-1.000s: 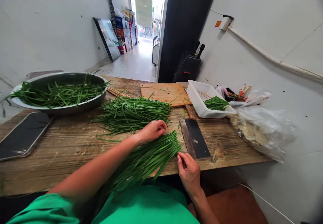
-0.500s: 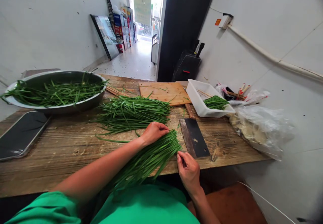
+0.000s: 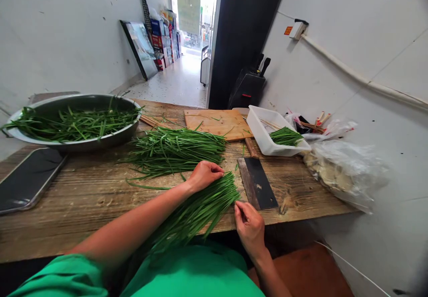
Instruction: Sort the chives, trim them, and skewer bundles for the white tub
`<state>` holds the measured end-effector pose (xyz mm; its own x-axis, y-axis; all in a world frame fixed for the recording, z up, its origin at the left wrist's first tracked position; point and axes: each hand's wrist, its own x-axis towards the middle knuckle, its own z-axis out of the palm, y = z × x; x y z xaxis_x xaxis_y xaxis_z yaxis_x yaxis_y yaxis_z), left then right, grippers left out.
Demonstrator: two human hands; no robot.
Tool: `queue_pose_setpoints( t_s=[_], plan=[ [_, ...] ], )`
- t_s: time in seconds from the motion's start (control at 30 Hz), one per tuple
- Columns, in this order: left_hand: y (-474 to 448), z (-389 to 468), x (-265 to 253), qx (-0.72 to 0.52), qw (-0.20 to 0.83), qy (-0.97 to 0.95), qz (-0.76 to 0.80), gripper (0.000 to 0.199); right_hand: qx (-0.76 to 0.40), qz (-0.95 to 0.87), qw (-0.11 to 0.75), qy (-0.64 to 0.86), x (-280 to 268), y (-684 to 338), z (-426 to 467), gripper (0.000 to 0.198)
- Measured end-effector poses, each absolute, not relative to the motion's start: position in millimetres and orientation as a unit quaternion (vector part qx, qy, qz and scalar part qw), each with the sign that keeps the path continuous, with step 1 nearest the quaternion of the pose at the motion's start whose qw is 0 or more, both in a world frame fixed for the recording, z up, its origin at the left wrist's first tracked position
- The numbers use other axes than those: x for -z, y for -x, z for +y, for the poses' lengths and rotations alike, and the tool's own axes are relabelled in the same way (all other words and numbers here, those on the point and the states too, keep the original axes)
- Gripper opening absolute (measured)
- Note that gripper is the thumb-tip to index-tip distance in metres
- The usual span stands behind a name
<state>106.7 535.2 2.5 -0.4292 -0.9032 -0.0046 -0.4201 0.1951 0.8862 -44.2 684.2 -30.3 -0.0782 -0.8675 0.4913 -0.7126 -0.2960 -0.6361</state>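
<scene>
A flat row of long garlic chives lies at the table's front edge, its cut ends fanned toward the right and its leaves hanging over my lap. My left hand pinches the far edge of the row close to those ends. At the near edge, the closed fingertips of my right hand pinch the row's corner. Whether a thin stick runs between both pinches is too small to tell. Just beyond lies a larger pile of chives. To the right, a cleaver rests flat with its handle pointing away.
A metal basin of loose greens and a phone occupy the left. A cutting board, thin wooden skewers and a white tray with trimmed chives stand behind. A plastic bag sits at the right wall.
</scene>
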Motion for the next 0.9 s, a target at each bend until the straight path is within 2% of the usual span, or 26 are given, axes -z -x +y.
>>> queue_pose_setpoints(
  t_s=[0.43,0.63,0.9],
  plan=[
    [-105,538,-8,0.432,0.275,-0.453,-0.73,0.019,0.445,0.582,0.083,0.675,31,44,684,0.02],
    [-105,538,-8,0.386,0.27,-0.435,-0.767,0.018,0.44,0.586,0.08,0.676,31,45,684,0.019],
    [-113,541,-27,0.329,0.187,-0.339,-0.861,0.022,0.441,0.586,0.075,0.675,33,45,685,0.019]
  ],
)
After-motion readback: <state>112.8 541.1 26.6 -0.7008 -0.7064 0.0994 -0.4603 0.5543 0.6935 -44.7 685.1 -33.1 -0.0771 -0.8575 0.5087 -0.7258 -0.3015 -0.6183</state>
